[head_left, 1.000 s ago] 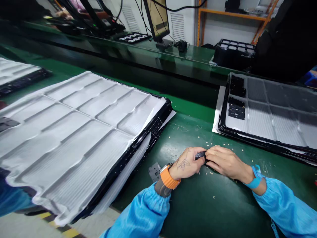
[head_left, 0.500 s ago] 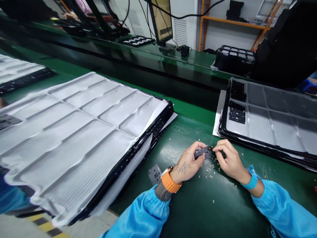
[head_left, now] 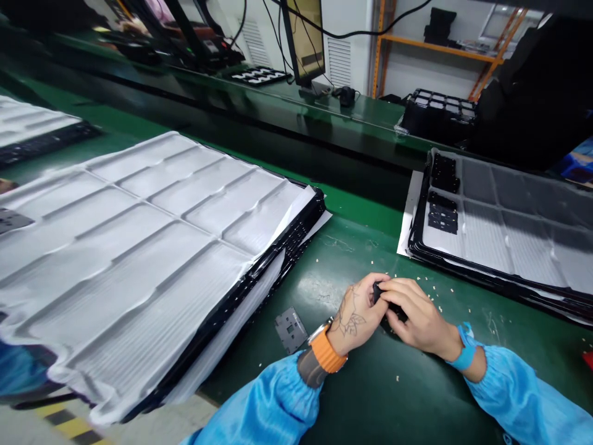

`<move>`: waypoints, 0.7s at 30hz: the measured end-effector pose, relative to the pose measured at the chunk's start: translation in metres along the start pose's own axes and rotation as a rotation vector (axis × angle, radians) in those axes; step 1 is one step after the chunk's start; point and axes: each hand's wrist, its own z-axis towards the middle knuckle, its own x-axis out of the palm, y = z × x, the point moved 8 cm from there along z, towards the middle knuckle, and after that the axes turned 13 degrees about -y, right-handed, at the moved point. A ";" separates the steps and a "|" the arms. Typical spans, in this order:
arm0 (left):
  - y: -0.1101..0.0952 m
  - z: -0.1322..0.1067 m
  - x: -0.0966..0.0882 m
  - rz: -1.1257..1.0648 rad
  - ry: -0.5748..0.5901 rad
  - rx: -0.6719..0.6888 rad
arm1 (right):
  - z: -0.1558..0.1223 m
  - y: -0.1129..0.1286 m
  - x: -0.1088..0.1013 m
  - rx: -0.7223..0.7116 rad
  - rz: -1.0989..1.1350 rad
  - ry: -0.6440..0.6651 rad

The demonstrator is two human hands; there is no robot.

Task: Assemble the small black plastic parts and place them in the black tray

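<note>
My left hand (head_left: pixel 356 315) and my right hand (head_left: pixel 417 312) meet over the green bench mat (head_left: pixel 407 383), both pinching a small black plastic part (head_left: pixel 382 298). Fingers hide most of it, so its shape is hard to make out. Pale crumbs (head_left: pixel 407 287) are scattered around my hands. Just left of my left wrist, a flat grey square part (head_left: pixel 291 330) lies on the mat. Blue sleeves cover both forearms, with an orange watch strap on the left wrist and a blue band on the right.
A large black tray under white ribbed foam (head_left: pixel 139 253) fills the left of the bench. On the right, a black-rimmed tray (head_left: pixel 503 228) holds dark parts (head_left: pixel 442 213). A stack of black trays (head_left: pixel 438 114) and a monitor (head_left: pixel 303 40) stand on the bench behind.
My hands have closed in around the black part, covering most of what showed between my fingertips. Both hands sit slightly lower in view, and the view has shifted a little.
</note>
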 end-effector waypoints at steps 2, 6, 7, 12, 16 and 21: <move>-0.004 -0.001 -0.001 0.065 -0.013 0.021 | -0.002 -0.002 0.001 -0.002 -0.012 0.007; -0.013 -0.002 -0.003 0.178 -0.011 0.042 | -0.004 0.000 0.003 -0.025 -0.017 0.041; -0.014 -0.002 -0.003 0.192 -0.002 0.040 | -0.004 0.001 0.003 -0.029 -0.020 0.049; -0.013 -0.002 0.001 0.255 0.067 0.026 | 0.000 0.007 0.006 -0.016 -0.049 0.128; -0.012 -0.002 0.002 0.295 0.099 0.017 | -0.001 0.008 0.011 -0.017 -0.087 0.183; -0.008 -0.002 0.004 0.242 0.125 -0.007 | -0.003 0.008 0.014 0.007 -0.121 0.221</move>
